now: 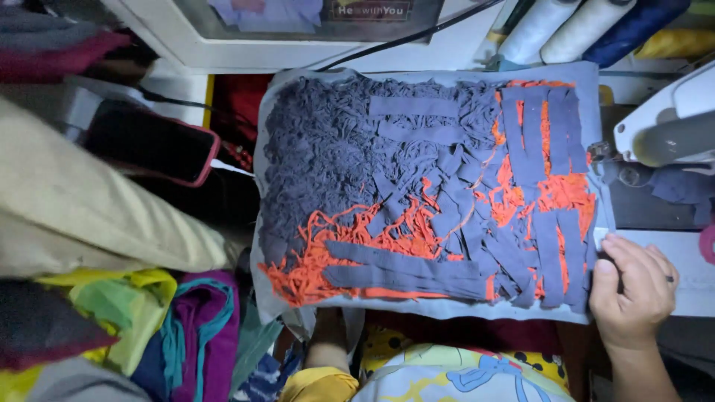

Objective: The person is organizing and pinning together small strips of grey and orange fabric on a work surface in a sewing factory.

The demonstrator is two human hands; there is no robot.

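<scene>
A grey-blue cloth panel lies flat in front of me, covered with grey-blue strips and orange shreds. My right hand grips the panel's near right corner, thumb on top, next to the sewing machine. My left forearm reaches under the panel's near edge; the hand itself is hidden beneath the cloth. Dense crumpled grey scraps fill the left part of the panel.
Piles of folded fabric in beige, yellow, green and purple are stacked at the left. A dark phone in a red case lies at upper left. Thread cones stand at the back right. A white frame spans the back.
</scene>
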